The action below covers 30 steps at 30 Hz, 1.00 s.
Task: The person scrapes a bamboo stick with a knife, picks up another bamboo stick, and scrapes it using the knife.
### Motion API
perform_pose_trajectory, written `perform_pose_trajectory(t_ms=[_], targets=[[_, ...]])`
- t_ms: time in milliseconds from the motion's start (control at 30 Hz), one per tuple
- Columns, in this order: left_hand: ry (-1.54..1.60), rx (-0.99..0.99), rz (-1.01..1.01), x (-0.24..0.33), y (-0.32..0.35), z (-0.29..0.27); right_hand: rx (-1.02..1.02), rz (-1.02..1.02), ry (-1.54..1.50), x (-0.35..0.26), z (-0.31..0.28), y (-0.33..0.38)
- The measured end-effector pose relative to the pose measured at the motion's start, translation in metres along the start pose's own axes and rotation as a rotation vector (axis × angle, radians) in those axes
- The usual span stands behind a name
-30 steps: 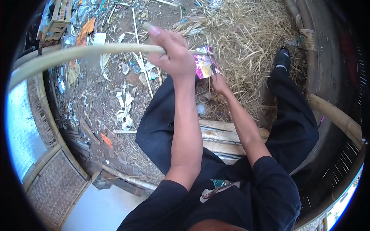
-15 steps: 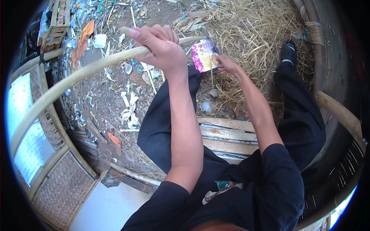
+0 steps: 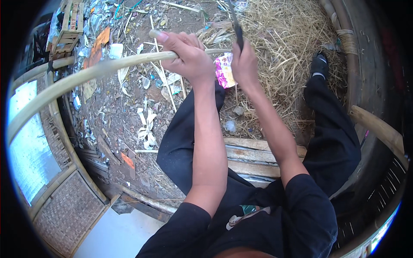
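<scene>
A long, pale, curved pole (image 3: 99, 69), which looks like stripped bamboo or rattan, sweeps from the far left into my left hand (image 3: 189, 58). My left fingers are wrapped round it, and its short far end sticks out to the right. Close beside it, my right hand (image 3: 246, 64) is closed round the dark handle of a long-bladed knife (image 3: 236, 26), probably a machete. The blade points up and away, apart from the pole. Below the pole's end, a pink and white plastic packet (image 3: 223, 71) lies on the ground, partly hidden by my right hand.
Between my legs are wooden slats (image 3: 254, 152). Straw (image 3: 292, 47) covers the ground ahead and right. Scattered litter lies to the left, with a wooden crate (image 3: 69, 34) beyond. A cut pole (image 3: 374, 127) juts in at the right, and a woven panel (image 3: 75, 206) stands lower left.
My right hand has risen and come left, swinging the knife's blade upward from beside the packet. My left hand still grips the pole and sits slightly further right in the picture.
</scene>
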<state>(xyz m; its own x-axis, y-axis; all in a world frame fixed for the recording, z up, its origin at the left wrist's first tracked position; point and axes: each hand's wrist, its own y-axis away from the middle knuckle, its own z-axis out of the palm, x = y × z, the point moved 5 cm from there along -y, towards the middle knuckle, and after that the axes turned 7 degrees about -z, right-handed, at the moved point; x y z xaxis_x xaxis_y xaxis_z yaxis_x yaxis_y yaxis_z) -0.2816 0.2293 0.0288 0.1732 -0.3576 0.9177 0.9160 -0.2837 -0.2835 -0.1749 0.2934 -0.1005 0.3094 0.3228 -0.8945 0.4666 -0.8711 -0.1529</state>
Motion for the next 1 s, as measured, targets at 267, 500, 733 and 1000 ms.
perform_pose_trajectory(t_ms=[267,500,733,1000], targets=[[-0.07,0.021,0.02,-0.012,-0.029,0.013,0.422,-0.494,-0.277,-0.117,-0.079,-0.081],[-0.126,0.157,-0.038,-0.027,-0.043,0.014,0.302,-0.218,-0.301,-0.019,-0.011,-0.001],[-0.059,0.145,-0.04,-0.02,-0.041,0.018,-0.486,0.535,0.219,0.197,0.087,0.109],[0.006,0.108,-0.114,-0.027,-0.032,0.013,-0.704,0.88,-0.504,0.213,0.067,0.115]])
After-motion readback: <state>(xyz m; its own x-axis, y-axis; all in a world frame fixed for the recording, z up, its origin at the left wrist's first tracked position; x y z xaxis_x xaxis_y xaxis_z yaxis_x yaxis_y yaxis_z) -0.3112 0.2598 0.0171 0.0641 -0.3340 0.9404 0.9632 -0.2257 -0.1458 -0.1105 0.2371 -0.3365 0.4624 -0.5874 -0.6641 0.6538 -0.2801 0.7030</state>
